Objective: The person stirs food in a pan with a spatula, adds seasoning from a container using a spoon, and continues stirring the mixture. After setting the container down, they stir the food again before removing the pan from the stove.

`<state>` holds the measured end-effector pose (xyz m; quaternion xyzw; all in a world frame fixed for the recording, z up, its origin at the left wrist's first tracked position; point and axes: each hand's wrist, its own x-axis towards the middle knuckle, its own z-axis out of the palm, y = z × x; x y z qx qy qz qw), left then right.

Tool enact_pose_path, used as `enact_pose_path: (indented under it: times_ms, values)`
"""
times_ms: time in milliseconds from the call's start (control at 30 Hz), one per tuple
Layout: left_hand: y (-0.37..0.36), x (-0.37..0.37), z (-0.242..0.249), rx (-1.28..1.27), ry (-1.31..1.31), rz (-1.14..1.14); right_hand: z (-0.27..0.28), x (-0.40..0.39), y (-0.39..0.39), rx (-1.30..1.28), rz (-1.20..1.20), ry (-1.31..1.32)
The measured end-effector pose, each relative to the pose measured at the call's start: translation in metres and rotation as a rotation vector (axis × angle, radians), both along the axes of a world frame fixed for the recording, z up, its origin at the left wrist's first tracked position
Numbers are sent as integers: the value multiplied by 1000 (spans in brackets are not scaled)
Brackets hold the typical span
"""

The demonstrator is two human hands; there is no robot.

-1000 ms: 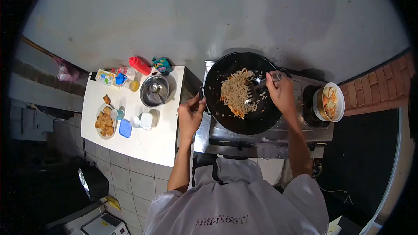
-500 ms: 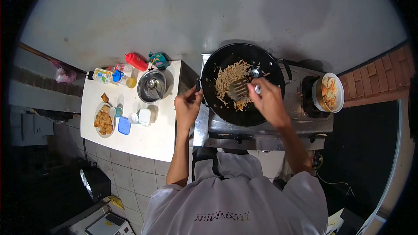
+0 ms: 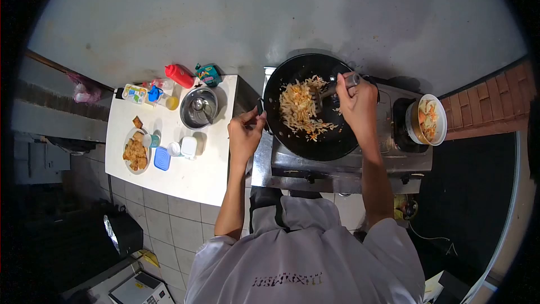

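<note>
A black wok point(image 3: 320, 149) sits on the steel stove and holds a heap of pale strips mixed with orange bits point(image 3: 298, 104). My left hand point(image 3: 246, 129) pinches the wok's left handle point(image 3: 260, 107). Over the wok's right side, my right hand point(image 3: 358, 98) is wrapped round the handle of a metal spatula point(image 3: 322, 97), whose slotted blade touches the right side of the heap. The wok's right handle is mostly hidden behind this hand.
A white table point(image 3: 197, 183) at the left bears a steel bowl point(image 3: 198, 121), a plate of fried pieces point(image 3: 135, 152), a red bottle point(image 3: 179, 76), small tubs and a blue lid point(image 3: 162, 159). A white bowl point(image 3: 441, 119) of food stands on the stove's right side.
My right hand has moved up and to the right with the spatula, whose blade is now turned differently. The food is more mixed, with orange bits on top. My left hand stays at the handle.
</note>
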<state>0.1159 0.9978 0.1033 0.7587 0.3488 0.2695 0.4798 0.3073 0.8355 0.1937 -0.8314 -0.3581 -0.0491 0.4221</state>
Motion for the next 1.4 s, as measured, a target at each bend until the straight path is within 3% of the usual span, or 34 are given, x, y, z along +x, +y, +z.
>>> enact_pose_path:
  times_ms: [100,300,367,400,433,500,533,667,733,800,833,900,967,1100,1167,1233,1300,1367,1400]
  values:
    - [-1,1,3,14,-11,3,-14,-19,9,136,144,22]
    - [4,1,-11,-14,-82,-2,2,-8,-9,-51,68,-108]
    - [4,0,-5,12,-29,-21,-10,-27,-1,102,187,154]
    - [4,1,-4,12,-27,-29,-15,-30,2,62,243,-18]
    - [3,1,-3,14,-32,-23,-20,-25,1,26,255,-84]
    - [3,0,-2,16,-37,-20,-17,-4,-11,-82,147,88]
    - [3,0,-1,-1,-17,-18,-9,7,-19,-111,103,-2]
    - [1,-1,0,18,-3,-11,5,60,-31,-49,93,-13]
    - [0,-1,3,26,3,-11,-14,81,-18,22,352,-145]
    - [1,0,6,36,-3,-10,-33,70,-14,42,433,-40]
    - [2,0,6,17,7,-14,-29,57,-12,58,514,68]
    - [1,-1,8,-1,19,-12,-3,33,-33,55,554,-3]
    - [-1,-1,11,21,36,-12,20,17,-45,-51,333,95]
    - [0,-1,5,-30,12,-15,4,-4,-58,-20,376,-21]
    - [1,-2,6,-50,-25,-30,9,-4,-66,-24,95,125]
    - [1,-3,2,-38,-18,-32,16,1,-68,-9,12,-15]
    - [2,-3,1,-25,-17,-38,-6,13,-63,-158,-186,-120]
    - [0,-3,-1,-27,-49,-39,-27,20,-40,-237,-203,-210]
    - [0,-2,-1,-31,-49,-35,-28,22,-27,-188,-153,11]
